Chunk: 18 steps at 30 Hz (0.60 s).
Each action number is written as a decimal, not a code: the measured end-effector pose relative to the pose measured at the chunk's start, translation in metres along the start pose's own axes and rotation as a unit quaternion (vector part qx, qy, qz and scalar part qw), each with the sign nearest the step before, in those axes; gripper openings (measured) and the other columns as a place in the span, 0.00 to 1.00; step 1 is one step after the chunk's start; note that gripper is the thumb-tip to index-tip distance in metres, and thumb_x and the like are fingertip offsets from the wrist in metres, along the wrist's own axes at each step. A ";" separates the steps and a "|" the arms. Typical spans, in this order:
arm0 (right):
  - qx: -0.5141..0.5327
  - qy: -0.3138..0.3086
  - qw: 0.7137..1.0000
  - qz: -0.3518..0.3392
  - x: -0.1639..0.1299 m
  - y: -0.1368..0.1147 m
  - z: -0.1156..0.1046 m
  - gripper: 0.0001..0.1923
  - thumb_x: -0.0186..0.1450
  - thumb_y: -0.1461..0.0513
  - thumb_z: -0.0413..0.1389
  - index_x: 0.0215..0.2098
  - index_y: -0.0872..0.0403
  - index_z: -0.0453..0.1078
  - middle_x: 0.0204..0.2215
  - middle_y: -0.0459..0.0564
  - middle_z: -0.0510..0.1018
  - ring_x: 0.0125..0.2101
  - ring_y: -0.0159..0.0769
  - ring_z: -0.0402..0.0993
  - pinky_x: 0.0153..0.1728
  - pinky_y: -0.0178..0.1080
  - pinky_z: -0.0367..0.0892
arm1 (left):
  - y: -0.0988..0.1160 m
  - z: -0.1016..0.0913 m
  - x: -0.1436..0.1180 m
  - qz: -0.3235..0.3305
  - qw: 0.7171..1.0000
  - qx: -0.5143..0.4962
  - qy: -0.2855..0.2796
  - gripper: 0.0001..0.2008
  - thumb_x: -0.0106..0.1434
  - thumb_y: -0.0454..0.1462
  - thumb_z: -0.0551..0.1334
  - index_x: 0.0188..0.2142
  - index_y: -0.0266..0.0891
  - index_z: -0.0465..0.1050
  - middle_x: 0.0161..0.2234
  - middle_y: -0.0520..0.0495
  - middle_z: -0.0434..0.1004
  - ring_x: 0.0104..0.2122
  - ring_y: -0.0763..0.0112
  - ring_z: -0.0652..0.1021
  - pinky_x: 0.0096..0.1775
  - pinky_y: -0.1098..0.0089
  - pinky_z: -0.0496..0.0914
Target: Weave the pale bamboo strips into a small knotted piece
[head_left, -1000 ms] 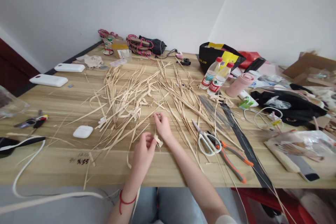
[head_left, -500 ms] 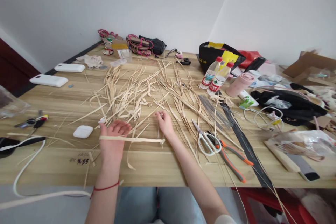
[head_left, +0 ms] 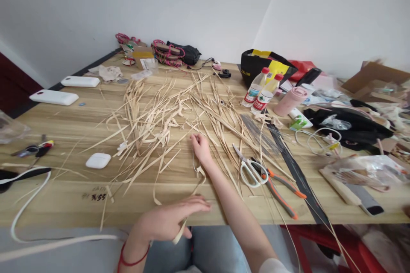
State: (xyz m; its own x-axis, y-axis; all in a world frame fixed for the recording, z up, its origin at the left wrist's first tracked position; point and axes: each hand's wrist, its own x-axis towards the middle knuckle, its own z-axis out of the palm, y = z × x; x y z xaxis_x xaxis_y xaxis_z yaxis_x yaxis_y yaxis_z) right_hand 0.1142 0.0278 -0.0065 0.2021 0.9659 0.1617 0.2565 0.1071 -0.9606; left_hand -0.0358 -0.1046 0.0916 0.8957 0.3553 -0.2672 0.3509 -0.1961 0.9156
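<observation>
My right hand (head_left: 200,148) is closed in a pinch over the middle of the table, gripping a thin wire (head_left: 194,163) that hangs below the fingers. A pale flat plant-fibre strip (head_left: 201,179) is attached near the wire's lower end. From there it runs down to my left hand (head_left: 174,217), low at the table's front edge. The left fingers stretch out to the right with the thumb apart below them. The strip's tail shows between thumb and fingers, and part of it is hidden behind the hand. Many loose dry strips (head_left: 137,106) lie beyond both hands, around a knobbly pale braided piece (head_left: 171,121).
Right of my forearm lie white-handled scissors (head_left: 253,172) and orange-grey pliers (head_left: 282,196). Two water bottles (head_left: 262,96) and a pink cup (head_left: 291,100) stand behind them. To the left are a white earphone case (head_left: 98,160), keys (head_left: 35,148) and a white cable (head_left: 24,211).
My left hand has come down and to the right, turning from palm-up to back-up, and the strip now bends downward instead of stretching left. My right hand keeps its pinch in nearly the same place.
</observation>
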 end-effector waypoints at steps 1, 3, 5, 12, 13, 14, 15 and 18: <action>0.001 0.001 1.000 0.001 0.000 0.000 0.000 0.11 0.61 0.56 0.49 0.28 0.55 0.66 0.23 0.45 0.70 0.23 0.32 0.64 0.27 0.34 0.59 | 0.000 -0.003 -0.002 0.008 1.000 -0.001 0.007 0.30 0.56 0.29 0.58 0.57 0.51 0.61 0.59 0.50 0.60 0.60 0.64 0.59 0.60 0.59 0.53; 0.006 0.003 1.000 0.005 0.001 0.002 0.000 0.11 0.61 0.56 0.49 0.28 0.55 0.66 0.22 0.45 0.69 0.23 0.32 0.64 0.27 0.34 0.59 | -0.001 -0.009 -0.004 0.028 0.998 -0.005 0.050 0.26 0.60 0.31 0.54 0.57 0.53 0.61 0.60 0.52 0.60 0.60 0.65 0.60 0.59 0.59 0.55; 0.014 0.005 1.000 0.008 0.002 0.003 0.001 0.11 0.61 0.56 0.49 0.28 0.55 0.66 0.22 0.44 0.69 0.23 0.32 0.63 0.26 0.34 0.59 | -0.004 -0.013 -0.002 0.018 0.987 0.011 0.160 0.23 0.62 0.33 0.52 0.56 0.53 0.62 0.61 0.51 0.57 0.60 0.65 0.59 0.59 0.59 0.56; 0.029 0.008 1.000 0.005 0.002 0.004 0.001 0.12 0.61 0.55 0.49 0.28 0.55 0.65 0.21 0.43 0.68 0.22 0.30 0.62 0.25 0.32 0.59 | -0.043 -0.015 0.049 -0.107 0.863 -0.115 0.480 0.20 0.56 0.42 0.61 0.47 0.38 0.65 0.38 0.42 0.76 0.34 0.62 0.79 0.37 0.59 0.75; 0.026 0.007 1.000 0.005 0.002 0.003 0.001 0.12 0.61 0.55 0.49 0.28 0.56 0.66 0.21 0.43 0.68 0.22 0.30 0.62 0.25 0.32 0.59 | -0.047 -0.015 0.057 -0.108 0.854 -0.177 0.478 0.20 0.56 0.43 0.61 0.46 0.37 0.64 0.34 0.43 0.77 0.31 0.63 0.79 0.34 0.60 0.75; 0.021 0.008 1.000 0.005 0.002 0.002 0.001 0.12 0.61 0.55 0.49 0.28 0.56 0.66 0.21 0.43 0.68 0.22 0.30 0.62 0.26 0.32 0.59 | -0.051 -0.016 0.065 -0.102 0.851 -0.230 0.461 0.19 0.55 0.42 0.62 0.44 0.36 0.64 0.31 0.44 0.77 0.28 0.64 0.79 0.32 0.61 0.75; 0.014 0.009 1.000 0.008 0.002 0.000 0.000 0.12 0.61 0.55 0.49 0.29 0.56 0.66 0.21 0.43 0.68 0.23 0.30 0.62 0.26 0.32 0.59 | -0.054 -0.017 0.072 -0.090 0.849 -0.268 0.447 0.18 0.53 0.42 0.63 0.41 0.36 0.66 0.29 0.46 0.77 0.27 0.65 0.79 0.31 0.63 0.75; -0.017 -0.014 0.999 0.026 -0.002 -0.008 -0.007 0.13 0.62 0.54 0.49 0.31 0.56 0.68 0.21 0.44 0.69 0.22 0.31 0.64 0.25 0.33 0.59 | -0.059 -0.020 0.084 -0.057 0.830 -0.323 0.452 0.16 0.47 0.41 0.68 0.32 0.35 0.68 0.25 0.46 0.77 0.25 0.66 0.78 0.28 0.66 0.74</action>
State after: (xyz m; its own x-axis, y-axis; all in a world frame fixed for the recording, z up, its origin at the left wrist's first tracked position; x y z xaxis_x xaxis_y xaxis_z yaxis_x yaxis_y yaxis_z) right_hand 0.1182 0.0236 0.0027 0.1899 0.9762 0.1047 0.2785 0.0487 -0.9592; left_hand 0.0136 -0.0444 0.0208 0.1943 0.9350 -0.2968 -0.0620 0.3136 0.9475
